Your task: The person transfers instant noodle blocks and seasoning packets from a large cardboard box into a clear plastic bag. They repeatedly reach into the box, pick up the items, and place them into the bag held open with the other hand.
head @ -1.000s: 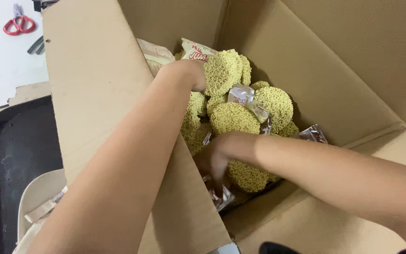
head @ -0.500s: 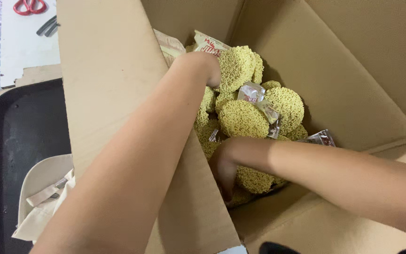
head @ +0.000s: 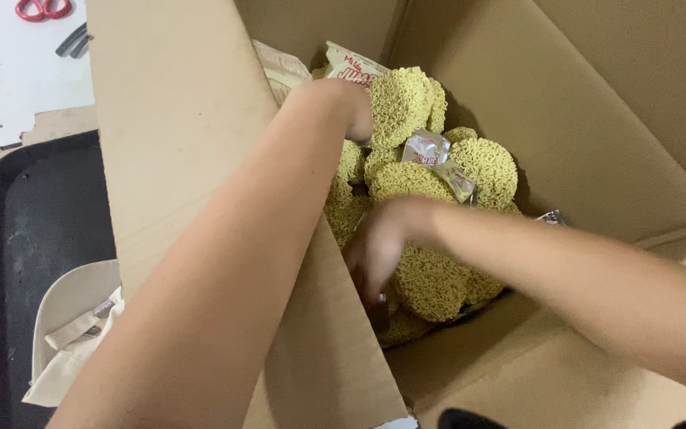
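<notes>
A large open cardboard box [head: 597,135] holds several round yellow dried noodle cakes [head: 486,163] and small silvery sachets [head: 429,149]. My left hand [head: 352,111] reaches in over the left flap [head: 184,143], and its fingers wrap around an upright noodle cake [head: 398,102] at the back of the pile. My right hand [head: 375,250] comes in from the right and points down into the gap between a lower noodle cake [head: 434,282] and the flap. Its fingertips are blurred and partly hidden, so I cannot tell what they touch.
A printed noodle wrapper [head: 349,63] lies at the back of the box. Left of the box sit a black tray [head: 33,214] and a beige cloth item [head: 73,334]. Red scissors [head: 41,8] rest on a white surface [head: 37,71] at the top left.
My right hand has pushed lower and further left into the box beside the flap. My left hand has stayed on the upright noodle cake.
</notes>
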The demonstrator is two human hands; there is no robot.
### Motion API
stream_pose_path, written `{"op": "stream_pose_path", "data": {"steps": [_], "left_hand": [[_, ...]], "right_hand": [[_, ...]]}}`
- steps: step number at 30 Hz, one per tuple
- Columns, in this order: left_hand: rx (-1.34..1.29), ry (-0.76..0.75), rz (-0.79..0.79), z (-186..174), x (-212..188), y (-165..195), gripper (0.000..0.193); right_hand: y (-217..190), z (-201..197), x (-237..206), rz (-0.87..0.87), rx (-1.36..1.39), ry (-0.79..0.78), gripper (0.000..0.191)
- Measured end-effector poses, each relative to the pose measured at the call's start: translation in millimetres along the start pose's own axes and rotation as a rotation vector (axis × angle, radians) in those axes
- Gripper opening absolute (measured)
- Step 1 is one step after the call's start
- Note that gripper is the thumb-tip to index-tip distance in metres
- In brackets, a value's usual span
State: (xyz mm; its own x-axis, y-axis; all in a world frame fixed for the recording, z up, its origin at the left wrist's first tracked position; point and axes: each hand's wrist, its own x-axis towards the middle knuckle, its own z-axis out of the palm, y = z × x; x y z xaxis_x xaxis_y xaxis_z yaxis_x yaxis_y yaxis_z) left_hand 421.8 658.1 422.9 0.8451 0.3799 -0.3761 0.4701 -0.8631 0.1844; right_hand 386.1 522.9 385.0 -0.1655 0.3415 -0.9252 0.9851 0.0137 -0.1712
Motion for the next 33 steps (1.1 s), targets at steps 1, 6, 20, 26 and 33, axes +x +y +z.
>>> {"op": "stream_pose_path", "data": {"steps": [1,6,20,26,33], "left_hand": [[-0.003,0.003,-0.007,1,1,-1,0.042],[-0.06,0.051,-0.038,4,12,-5,0.041],[0.028,-0.05,-0.072,-8,-14,-1,0.055],[0.024,-0.053,-0.039,-6,-30,5,0.063],[0.02,-0.054,-0.028,-9,-21,-1,0.065]], "right_hand": [[8,-6,-9,0.006,0.027,0.013,0.06],[68,-20,-55,-0.077,0.381,0.485,0.056],[72,-4,39,0.147,0.15,0.871,0.022],[55,3,41,0.104,0.258,0.427,0.08],[44,7,51,0.197,0.106,0.229,0.114]]}}
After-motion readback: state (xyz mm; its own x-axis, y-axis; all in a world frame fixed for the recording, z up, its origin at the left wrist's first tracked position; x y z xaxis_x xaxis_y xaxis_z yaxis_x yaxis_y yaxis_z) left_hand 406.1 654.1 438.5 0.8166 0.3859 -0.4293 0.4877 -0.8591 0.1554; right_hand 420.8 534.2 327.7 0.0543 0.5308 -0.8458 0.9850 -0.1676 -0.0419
